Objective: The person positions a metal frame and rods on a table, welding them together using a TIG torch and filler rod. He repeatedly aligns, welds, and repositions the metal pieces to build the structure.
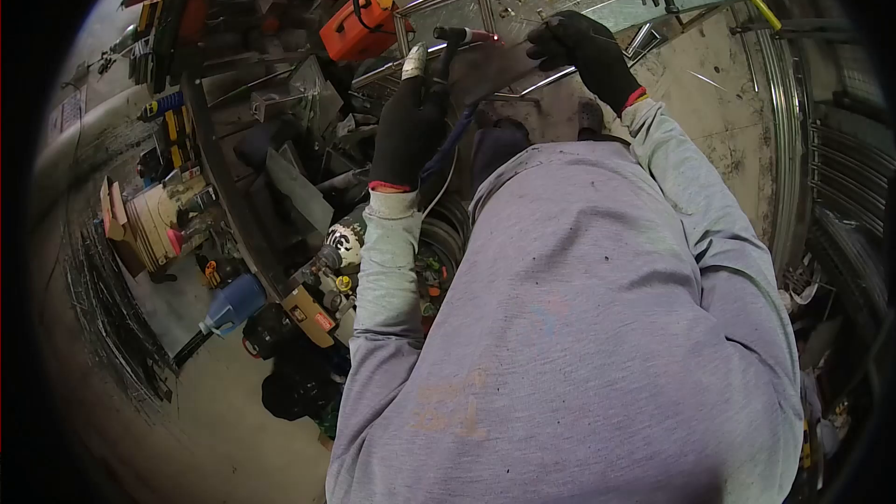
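Closest in, the grey sweatshirt [597, 336] is filling the lower picture, both sleeves reaching forward. On the floor to the left, a blue jug [233, 303] is lying among scattered tools. Up the left sleeve, the left hand [406, 131], in a black glove, is wrapping tight around the handle of a torch [455, 35], and a cable [446, 168] is hanging down from under the wrist. The torch head is hovering just over a dark metal plate [499, 70], directly ahead of the chest. The right hand [579, 47], gloved too, is curling its fingers at the plate's far edge; I cannot tell whether it is pinching anything. Beyond, an orange case [359, 23] is sitting on the cluttered shelf, with the stained work surface [728, 121] stretching right.
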A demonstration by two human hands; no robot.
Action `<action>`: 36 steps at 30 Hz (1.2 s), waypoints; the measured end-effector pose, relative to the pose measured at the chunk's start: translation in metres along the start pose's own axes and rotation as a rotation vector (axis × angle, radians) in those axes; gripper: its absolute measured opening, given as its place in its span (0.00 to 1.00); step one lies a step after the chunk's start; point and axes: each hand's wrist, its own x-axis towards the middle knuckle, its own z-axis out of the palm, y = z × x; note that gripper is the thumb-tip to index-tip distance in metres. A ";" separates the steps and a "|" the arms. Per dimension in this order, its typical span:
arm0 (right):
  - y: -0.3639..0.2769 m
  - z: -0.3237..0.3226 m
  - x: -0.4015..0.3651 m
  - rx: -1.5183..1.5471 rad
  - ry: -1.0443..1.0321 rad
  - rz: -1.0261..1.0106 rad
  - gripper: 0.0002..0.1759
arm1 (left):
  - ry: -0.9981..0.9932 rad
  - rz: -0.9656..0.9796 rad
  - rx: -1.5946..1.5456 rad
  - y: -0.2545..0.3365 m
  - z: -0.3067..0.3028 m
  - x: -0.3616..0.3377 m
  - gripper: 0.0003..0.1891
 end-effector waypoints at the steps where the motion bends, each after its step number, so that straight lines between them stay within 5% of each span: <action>1: -0.001 0.001 0.000 0.027 -0.010 -0.010 0.21 | 0.044 0.057 -0.031 0.001 0.001 -0.001 0.32; 21: 0.001 0.002 -0.003 0.062 -0.013 -0.030 0.21 | 0.025 -0.018 0.009 0.004 0.004 -0.006 0.30; 26: -0.001 0.004 -0.003 0.083 -0.006 -0.025 0.21 | 0.147 0.168 -0.012 0.003 0.009 -0.007 0.29; 29: -0.002 0.005 -0.001 0.082 -0.017 -0.021 0.21 | 0.099 0.062 0.014 0.005 0.007 -0.009 0.30; 33: 0.016 -0.007 0.007 0.087 0.008 -0.022 0.20 | 0.134 0.149 0.029 0.009 0.008 -0.011 0.29; 35: 0.069 -0.052 0.032 -0.632 0.204 -0.570 0.20 | 0.151 0.161 0.105 0.017 0.009 -0.013 0.29; 36: 0.066 -0.049 0.030 -0.650 0.215 -0.607 0.19 | 0.203 0.215 0.073 0.009 0.014 -0.012 0.28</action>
